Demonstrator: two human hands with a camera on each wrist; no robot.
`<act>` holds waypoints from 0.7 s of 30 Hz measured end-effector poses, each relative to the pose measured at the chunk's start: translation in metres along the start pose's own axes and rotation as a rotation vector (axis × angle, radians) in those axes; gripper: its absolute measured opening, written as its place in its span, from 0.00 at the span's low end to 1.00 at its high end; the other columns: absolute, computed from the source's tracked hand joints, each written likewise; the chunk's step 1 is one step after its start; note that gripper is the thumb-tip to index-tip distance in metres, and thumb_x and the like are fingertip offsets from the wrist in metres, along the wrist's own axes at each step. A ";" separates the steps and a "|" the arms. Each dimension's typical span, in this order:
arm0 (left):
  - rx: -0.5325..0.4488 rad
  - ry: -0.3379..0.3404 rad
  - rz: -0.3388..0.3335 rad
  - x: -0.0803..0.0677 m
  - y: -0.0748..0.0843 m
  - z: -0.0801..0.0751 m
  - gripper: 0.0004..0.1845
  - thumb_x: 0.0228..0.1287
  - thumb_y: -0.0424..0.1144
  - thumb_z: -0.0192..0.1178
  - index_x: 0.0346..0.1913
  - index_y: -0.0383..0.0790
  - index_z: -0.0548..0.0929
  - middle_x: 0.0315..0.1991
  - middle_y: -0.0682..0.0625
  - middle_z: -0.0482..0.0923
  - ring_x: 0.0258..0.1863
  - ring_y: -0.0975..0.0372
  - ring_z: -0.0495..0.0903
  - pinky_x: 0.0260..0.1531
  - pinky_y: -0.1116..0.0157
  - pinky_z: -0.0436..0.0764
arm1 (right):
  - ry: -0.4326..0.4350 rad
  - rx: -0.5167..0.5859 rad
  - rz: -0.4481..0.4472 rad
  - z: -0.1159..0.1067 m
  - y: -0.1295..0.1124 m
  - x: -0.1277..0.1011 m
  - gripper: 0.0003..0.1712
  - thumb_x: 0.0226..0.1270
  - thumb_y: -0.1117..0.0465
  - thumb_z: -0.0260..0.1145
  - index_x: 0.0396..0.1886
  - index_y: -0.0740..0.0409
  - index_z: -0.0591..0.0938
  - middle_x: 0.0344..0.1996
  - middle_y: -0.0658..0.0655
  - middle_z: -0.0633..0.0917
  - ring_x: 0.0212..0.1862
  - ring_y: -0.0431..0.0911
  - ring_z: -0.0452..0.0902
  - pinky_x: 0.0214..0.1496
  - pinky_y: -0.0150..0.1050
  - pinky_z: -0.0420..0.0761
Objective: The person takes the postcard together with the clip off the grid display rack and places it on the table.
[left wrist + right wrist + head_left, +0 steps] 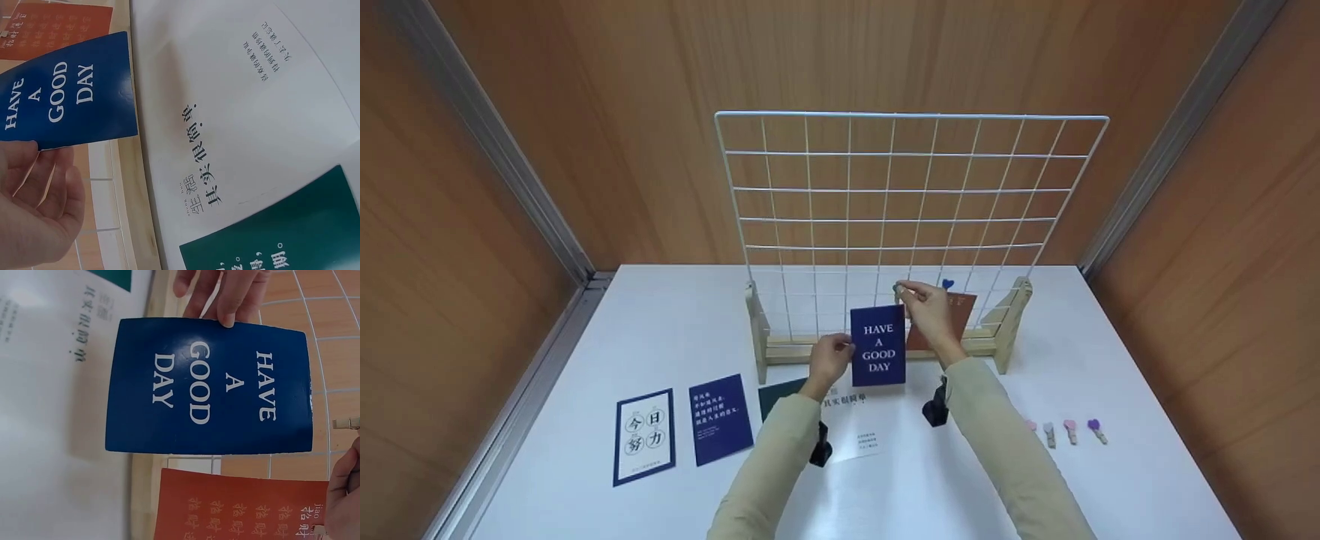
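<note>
My left hand pinches a blue card reading "HAVE A GOOD DAY" by its left edge, upright before the white wire grid. Up at the card's top right, my right hand holds a small wooden clothespin. In the right wrist view the clothespin's tip stands apart from the card's top edge. Behind the right hand a red card hangs on the grid, beneath a clip with a blue heart.
A white card and a green card lie below the hands. Further left lie a blue text card and a blue-bordered card. Several heart clothespins lie at the right. Wooden feet support the grid.
</note>
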State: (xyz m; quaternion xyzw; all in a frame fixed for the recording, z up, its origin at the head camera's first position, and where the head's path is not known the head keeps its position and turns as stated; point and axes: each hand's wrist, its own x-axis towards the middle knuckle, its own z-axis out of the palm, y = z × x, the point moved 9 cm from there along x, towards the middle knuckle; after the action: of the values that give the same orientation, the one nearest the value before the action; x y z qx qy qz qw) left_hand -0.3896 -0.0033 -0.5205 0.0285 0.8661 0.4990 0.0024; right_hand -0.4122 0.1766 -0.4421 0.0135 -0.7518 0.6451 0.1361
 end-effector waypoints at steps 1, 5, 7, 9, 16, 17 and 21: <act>-0.008 -0.003 0.006 -0.001 0.000 0.000 0.09 0.59 0.30 0.53 0.40 0.30 0.79 0.30 0.46 0.78 0.29 0.60 0.78 0.31 0.65 0.76 | 0.001 -0.002 0.000 -0.001 0.000 -0.001 0.11 0.58 0.66 0.61 0.40 0.66 0.81 0.11 0.58 0.72 0.11 0.35 0.62 0.12 0.26 0.59; -0.044 -0.021 0.022 -0.004 0.001 0.002 0.08 0.60 0.29 0.52 0.39 0.30 0.79 0.29 0.46 0.78 0.27 0.60 0.78 0.30 0.64 0.76 | 0.009 -0.013 -0.004 -0.006 0.003 -0.003 0.10 0.58 0.66 0.61 0.39 0.65 0.81 0.13 0.61 0.74 0.12 0.39 0.63 0.12 0.27 0.60; -0.053 -0.026 0.023 -0.006 0.000 0.003 0.08 0.60 0.29 0.52 0.38 0.31 0.79 0.28 0.47 0.78 0.27 0.60 0.78 0.30 0.64 0.76 | 0.008 -0.018 -0.007 -0.007 0.003 -0.005 0.10 0.58 0.66 0.61 0.39 0.65 0.82 0.14 0.63 0.74 0.12 0.41 0.64 0.12 0.28 0.62; -0.059 -0.026 0.022 -0.007 -0.002 0.003 0.07 0.60 0.29 0.52 0.38 0.31 0.79 0.27 0.47 0.78 0.26 0.60 0.78 0.30 0.64 0.76 | 0.001 -0.024 -0.018 -0.009 0.003 -0.006 0.10 0.58 0.66 0.61 0.39 0.66 0.82 0.13 0.63 0.74 0.13 0.44 0.64 0.12 0.28 0.63; -0.055 -0.020 0.021 -0.010 -0.006 0.002 0.07 0.59 0.29 0.53 0.38 0.32 0.80 0.27 0.47 0.78 0.26 0.61 0.78 0.30 0.64 0.76 | -0.014 -0.027 -0.055 -0.014 -0.006 -0.013 0.11 0.57 0.68 0.61 0.39 0.70 0.81 0.07 0.55 0.71 0.09 0.37 0.62 0.11 0.27 0.60; -0.051 -0.021 0.019 -0.011 -0.006 0.002 0.07 0.59 0.29 0.53 0.38 0.32 0.80 0.27 0.48 0.78 0.26 0.61 0.78 0.30 0.64 0.76 | -0.013 -0.024 -0.052 -0.015 -0.005 -0.013 0.11 0.57 0.68 0.61 0.39 0.70 0.80 0.08 0.58 0.71 0.09 0.38 0.62 0.11 0.27 0.61; -0.044 -0.031 0.020 -0.015 -0.007 0.002 0.08 0.59 0.29 0.53 0.38 0.32 0.80 0.27 0.48 0.78 0.27 0.61 0.78 0.30 0.65 0.77 | -0.018 -0.014 -0.039 -0.021 0.005 -0.013 0.12 0.57 0.66 0.62 0.39 0.70 0.81 0.11 0.64 0.72 0.11 0.40 0.63 0.12 0.28 0.63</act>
State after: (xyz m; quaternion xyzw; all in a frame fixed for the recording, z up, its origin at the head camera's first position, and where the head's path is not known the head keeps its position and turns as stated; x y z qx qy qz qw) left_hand -0.3743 -0.0054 -0.5277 0.0449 0.8546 0.5173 0.0114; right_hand -0.3972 0.1959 -0.4474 0.0333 -0.7572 0.6367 0.1419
